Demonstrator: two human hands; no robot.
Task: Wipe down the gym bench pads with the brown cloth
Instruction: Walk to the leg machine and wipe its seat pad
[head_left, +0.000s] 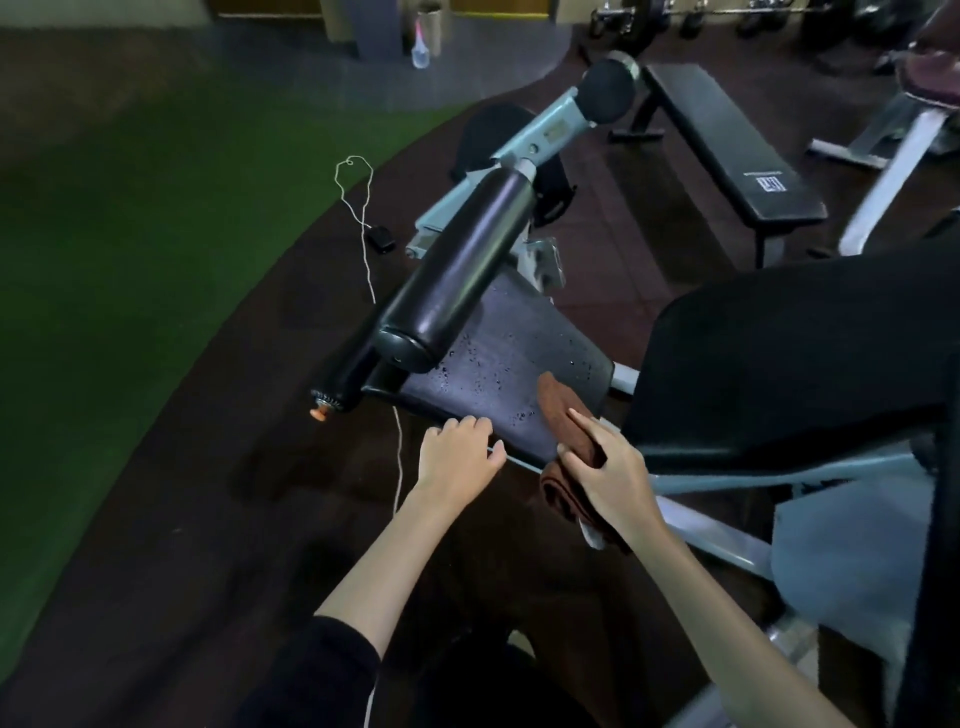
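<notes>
The bench's small black seat pad (498, 374) lies in the middle of the view, speckled with droplets. A brown cloth (558, 405) rests on its near right corner and hangs over the edge. My right hand (608, 462) presses on the cloth and grips it. My left hand (457, 457) rests on the pad's near edge, fingers curled on the rim, holding nothing else. A black roller pad (457, 270) crosses above the seat. The large black back pad (800, 353) rises to the right.
A flat black bench (727, 135) stands at the back right. A spray bottle (422, 44) sits on the floor far back. A white cord (363, 218) with a small black box trails across the dark rubber floor. Green turf (130, 234) fills the left.
</notes>
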